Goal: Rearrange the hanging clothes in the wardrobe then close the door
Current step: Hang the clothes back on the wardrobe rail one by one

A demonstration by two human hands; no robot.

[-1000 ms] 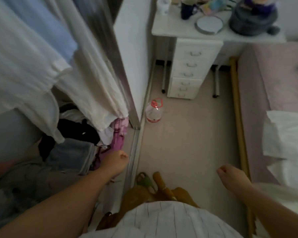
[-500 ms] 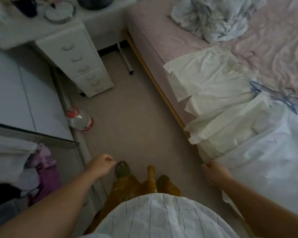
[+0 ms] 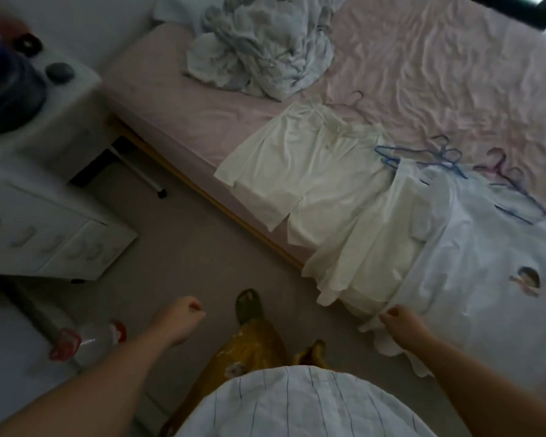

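Along the near edge of the bed [image 3: 177,99], several pale garments on hangers lie spread in an overlapping row, their hems drooping over the side. The cream tops [image 3: 322,190] lie toward the left of the row, a white shirt [image 3: 473,263] toward the right, and the blue hangers [image 3: 423,159] rest on the pink sheet above their collars. A crumpled grey bundle [image 3: 259,45] sits farther up the mattress.

The person stands on the floor facing this row. The right hand [image 3: 402,321] reaches to the hanging hems at the bed's edge, its fingers curled; it appears to touch or pinch the lowest cream layer, though blur makes a firm hold impossible to confirm. The left hand [image 3: 178,316] hangs over the floor in a loose fist, gripping nothing. A drawer unit [image 3: 54,234] stands to the left with a small clear bottle [image 3: 89,340] near its foot. The wardrobe and its door are out of view.

Judging by this, the step in hand is collecting a garment from the bed to carry back to the rail. The next move likely calls for shifting the grip up to a hanger hook rather than the hem, so one piece lifts free without dragging its overlapping neighbours off the mattress.
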